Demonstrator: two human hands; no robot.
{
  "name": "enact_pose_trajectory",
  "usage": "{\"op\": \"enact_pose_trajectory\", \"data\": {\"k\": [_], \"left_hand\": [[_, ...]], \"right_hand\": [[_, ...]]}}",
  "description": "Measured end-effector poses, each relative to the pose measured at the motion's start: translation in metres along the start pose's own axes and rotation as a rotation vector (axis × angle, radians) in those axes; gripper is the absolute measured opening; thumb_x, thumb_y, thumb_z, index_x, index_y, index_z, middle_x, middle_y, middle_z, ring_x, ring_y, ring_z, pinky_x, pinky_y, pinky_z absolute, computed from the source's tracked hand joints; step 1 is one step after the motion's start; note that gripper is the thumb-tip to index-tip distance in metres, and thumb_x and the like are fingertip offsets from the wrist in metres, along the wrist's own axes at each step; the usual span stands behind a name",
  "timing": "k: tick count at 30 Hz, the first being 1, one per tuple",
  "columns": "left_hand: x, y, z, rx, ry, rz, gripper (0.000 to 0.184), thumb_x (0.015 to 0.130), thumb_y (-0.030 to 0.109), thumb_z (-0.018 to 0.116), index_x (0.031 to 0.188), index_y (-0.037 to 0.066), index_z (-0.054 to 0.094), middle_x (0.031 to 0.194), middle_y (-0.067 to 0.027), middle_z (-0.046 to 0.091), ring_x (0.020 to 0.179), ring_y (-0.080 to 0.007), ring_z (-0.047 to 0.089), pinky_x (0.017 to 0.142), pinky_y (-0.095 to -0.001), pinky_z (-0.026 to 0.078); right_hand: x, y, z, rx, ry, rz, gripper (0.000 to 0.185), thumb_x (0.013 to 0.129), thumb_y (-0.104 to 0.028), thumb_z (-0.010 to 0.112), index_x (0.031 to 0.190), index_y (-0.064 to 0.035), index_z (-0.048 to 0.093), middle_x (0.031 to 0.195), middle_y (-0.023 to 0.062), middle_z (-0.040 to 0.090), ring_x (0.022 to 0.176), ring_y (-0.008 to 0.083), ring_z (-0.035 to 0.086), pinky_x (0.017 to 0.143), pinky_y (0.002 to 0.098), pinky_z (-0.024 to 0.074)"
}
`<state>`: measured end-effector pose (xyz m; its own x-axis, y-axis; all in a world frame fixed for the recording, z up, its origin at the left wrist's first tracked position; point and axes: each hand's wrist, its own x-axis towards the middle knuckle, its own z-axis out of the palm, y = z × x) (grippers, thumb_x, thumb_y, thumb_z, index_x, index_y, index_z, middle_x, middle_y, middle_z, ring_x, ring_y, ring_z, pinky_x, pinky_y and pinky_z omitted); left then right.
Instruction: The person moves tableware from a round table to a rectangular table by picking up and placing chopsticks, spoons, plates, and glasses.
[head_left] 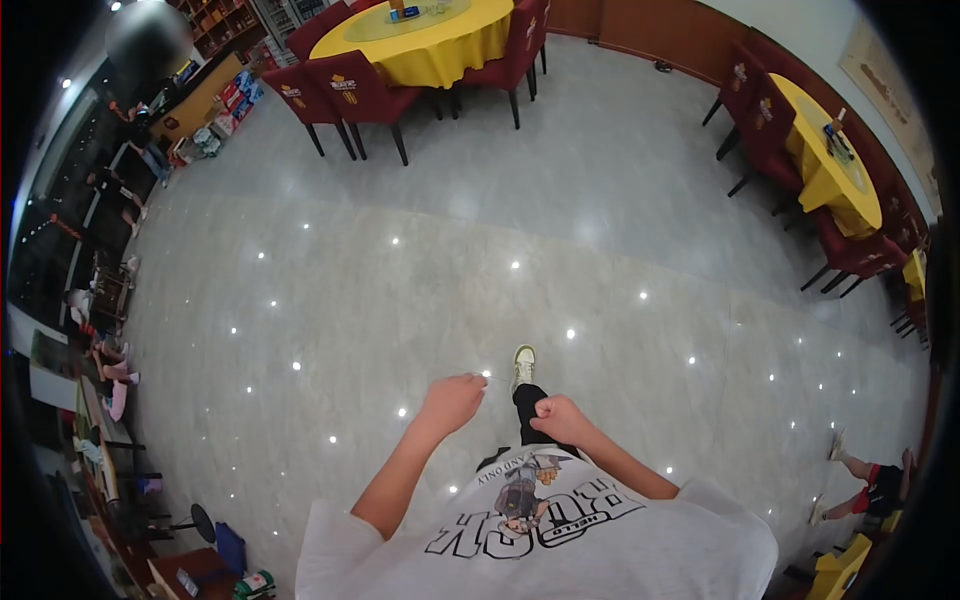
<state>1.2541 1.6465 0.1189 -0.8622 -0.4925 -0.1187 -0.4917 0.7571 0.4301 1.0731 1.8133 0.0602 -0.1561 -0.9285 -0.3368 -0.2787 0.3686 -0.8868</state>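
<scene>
My left hand (455, 403) is held out in front of my body at waist height, its fingers closed together. A faint, thin pale line seems to lie by its fingertips, too fine to name. To the right of it, my right hand (562, 418) is curled into a fist above my dark trouser leg (530, 405). Whatever either hand may hold is hidden or too small to tell. The two hands are apart from each other. Beyond them, one light-coloured shoe (523, 366) steps forward on the grey floor (450, 290).
A round table with a yellow cloth (430, 50) and dark red chairs (365, 88) stands ahead. Another yellow-clothed table (815, 150) is along the right wall. A counter (200, 95) with stacked boxes is far left. Several people are at the left; a seated person (880, 490) is at right.
</scene>
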Motion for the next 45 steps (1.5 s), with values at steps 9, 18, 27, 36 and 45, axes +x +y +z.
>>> {"op": "enact_pose_trajectory", "data": {"k": [9,18,27,36,45], "left_hand": [[0.172,-0.034,-0.068,-0.287,0.183,-0.146,0.018,0.082,0.016,0.058,0.099,0.009,0.061,0.082,-0.0120,0.064,0.073,-0.0304,0.062,0.062,-0.0395,0.048],[0.290,-0.182,-0.098,-0.202,0.240,-0.459,0.010,0.080,0.013,0.057,0.087,0.007,0.063,0.080,-0.0110,0.063,0.075,-0.0298,0.062,0.065,-0.0386,0.049],[0.586,-0.288,-0.160,-0.148,0.046,0.079,0.012,0.084,0.017,0.055,0.087,0.007,0.060,0.081,-0.0115,0.061,0.076,-0.0316,0.060,0.064,-0.0421,0.048],[0.844,-0.311,-0.277,-0.136,-0.005,0.436,0.013,0.085,0.018,0.053,0.091,0.007,0.059,0.083,-0.0111,0.060,0.076,-0.0321,0.060,0.065,-0.0420,0.047],[0.968,-0.428,-0.293,-0.240,-0.064,0.107,0.014,0.082,0.016,0.056,0.091,0.006,0.061,0.085,-0.0123,0.063,0.078,-0.0324,0.061,0.067,-0.0407,0.048]], "right_hand": [[0.243,-0.067,-0.081,0.119,-0.052,-0.148,0.028,0.067,-0.005,0.061,0.055,-0.0026,0.036,0.049,0.0069,0.032,0.047,0.0141,0.032,0.045,0.0334,0.0303],[0.427,-0.110,-0.178,0.029,-0.144,-0.156,0.034,0.068,-0.004,0.060,0.055,-0.0042,0.028,0.052,0.0001,0.022,0.051,0.0085,0.025,0.044,0.0310,0.0243],[0.623,-0.151,-0.290,0.099,0.098,0.017,0.035,0.067,-0.002,0.060,0.054,-0.0062,0.029,0.052,-0.0033,0.024,0.052,0.0070,0.025,0.044,0.0293,0.0240],[0.769,-0.176,-0.392,0.416,0.331,0.244,0.038,0.069,-0.003,0.064,0.053,-0.0121,0.031,0.053,-0.0074,0.031,0.051,0.0053,0.029,0.045,0.0270,0.0246],[1.026,-0.184,-0.483,0.489,0.164,0.136,0.038,0.068,-0.001,0.062,0.055,-0.0133,0.029,0.055,-0.0080,0.029,0.053,0.0043,0.026,0.046,0.0259,0.0228]]}}
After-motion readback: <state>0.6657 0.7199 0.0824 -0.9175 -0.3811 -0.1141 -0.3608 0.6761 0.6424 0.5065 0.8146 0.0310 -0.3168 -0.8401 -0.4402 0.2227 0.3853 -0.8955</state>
